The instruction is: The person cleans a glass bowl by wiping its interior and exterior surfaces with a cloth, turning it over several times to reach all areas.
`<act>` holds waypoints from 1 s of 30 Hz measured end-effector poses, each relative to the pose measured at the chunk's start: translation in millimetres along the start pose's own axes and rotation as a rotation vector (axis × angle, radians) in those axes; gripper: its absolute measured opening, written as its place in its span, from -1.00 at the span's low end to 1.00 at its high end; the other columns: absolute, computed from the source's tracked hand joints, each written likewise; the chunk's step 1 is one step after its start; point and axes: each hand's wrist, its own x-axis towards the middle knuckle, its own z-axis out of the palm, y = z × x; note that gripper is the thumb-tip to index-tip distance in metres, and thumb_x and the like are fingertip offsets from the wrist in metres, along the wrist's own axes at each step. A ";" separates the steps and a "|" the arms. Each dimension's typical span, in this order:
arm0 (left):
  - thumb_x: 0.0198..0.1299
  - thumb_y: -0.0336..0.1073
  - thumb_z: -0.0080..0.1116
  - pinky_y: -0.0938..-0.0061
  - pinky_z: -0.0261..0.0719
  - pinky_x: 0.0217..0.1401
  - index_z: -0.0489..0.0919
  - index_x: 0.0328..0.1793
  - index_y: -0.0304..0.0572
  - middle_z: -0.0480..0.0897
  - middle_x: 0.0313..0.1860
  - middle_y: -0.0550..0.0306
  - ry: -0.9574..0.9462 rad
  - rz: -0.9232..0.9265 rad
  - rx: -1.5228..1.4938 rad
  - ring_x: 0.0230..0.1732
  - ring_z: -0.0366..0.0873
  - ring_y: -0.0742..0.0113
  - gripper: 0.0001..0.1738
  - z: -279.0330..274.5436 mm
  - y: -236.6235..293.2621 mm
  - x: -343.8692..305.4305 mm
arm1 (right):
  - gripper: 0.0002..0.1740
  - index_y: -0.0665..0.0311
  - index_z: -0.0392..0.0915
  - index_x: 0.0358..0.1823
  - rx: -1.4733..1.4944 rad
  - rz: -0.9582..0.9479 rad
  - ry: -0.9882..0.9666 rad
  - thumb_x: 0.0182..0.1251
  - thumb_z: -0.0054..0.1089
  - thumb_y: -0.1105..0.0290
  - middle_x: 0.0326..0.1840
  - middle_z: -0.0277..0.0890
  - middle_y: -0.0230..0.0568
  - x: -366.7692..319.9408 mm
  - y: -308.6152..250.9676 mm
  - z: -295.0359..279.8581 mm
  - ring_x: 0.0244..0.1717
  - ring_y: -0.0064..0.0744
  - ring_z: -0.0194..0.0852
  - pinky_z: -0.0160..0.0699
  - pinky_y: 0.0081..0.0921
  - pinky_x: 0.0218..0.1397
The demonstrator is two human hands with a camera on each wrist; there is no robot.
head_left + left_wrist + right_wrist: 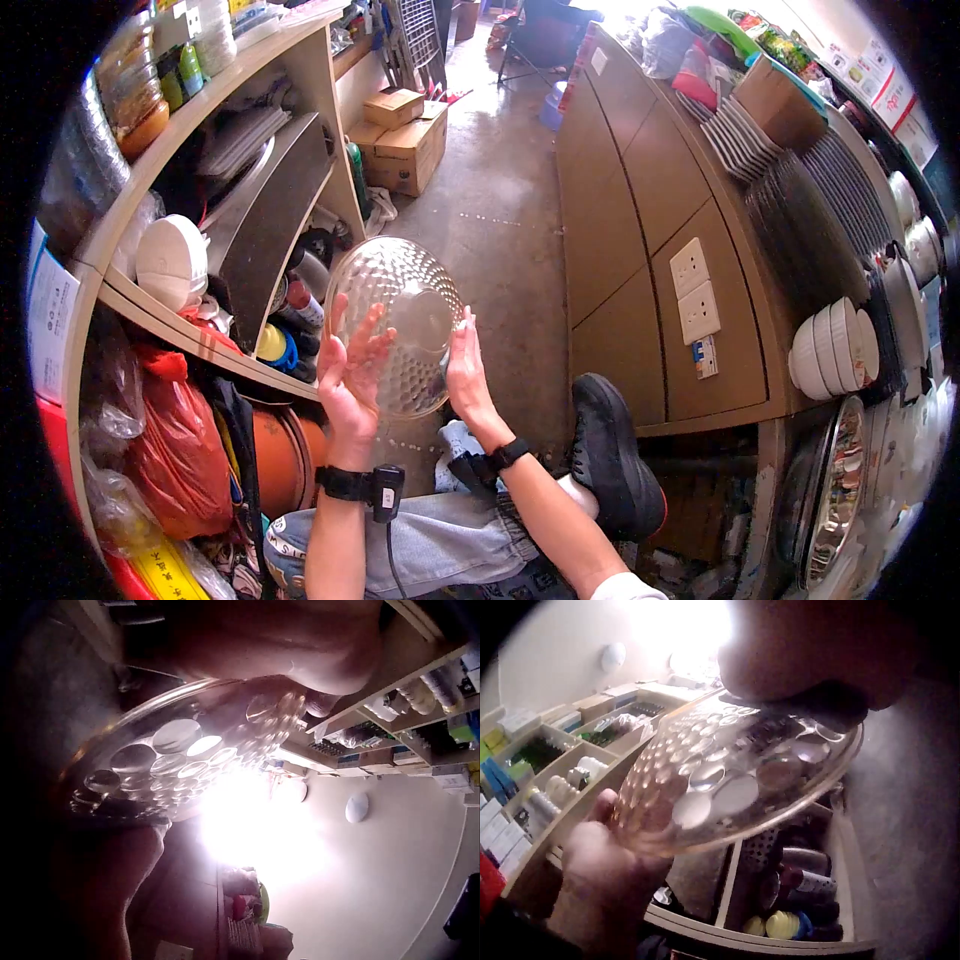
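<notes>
A clear, round glass bowl [400, 270] with a dimpled surface is held up between both hands, its flat circular base facing the head camera. My left hand [352, 390] grips its left side, fingers spread across the glass. At the opposite rim, my right hand [470, 375] holds the bowl with fingers nearly straight along the edge. In the right wrist view, the left hand [604, 855] wraps the near rim, and the right hand [810, 660] lies dark over the other end. The left wrist view has the dimpled glass [180, 757] strongly backlit.
Open shelves [225, 340] with plates and bottles stand on the left, above a red plastic bag [175, 445]. Cardboard boxes [405, 150] sit on the floor ahead. A brown cabinet [640, 210] on the right bears stacked plates and white bowls [830, 350]. A black shoe [612, 460] is below.
</notes>
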 end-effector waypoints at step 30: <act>0.58 -0.13 -0.05 0.29 0.14 0.64 0.29 0.57 -0.42 0.40 0.54 -0.10 -0.474 -0.126 0.596 0.57 0.29 0.14 -0.39 21.0 -35.7 -12.6 | -0.25 0.21 -0.29 0.70 0.147 -0.253 0.063 0.71 -0.40 -0.04 0.78 -0.55 0.06 -8.0 -42.9 -18.6 0.77 0.07 -0.69 -0.46 -0.04 0.73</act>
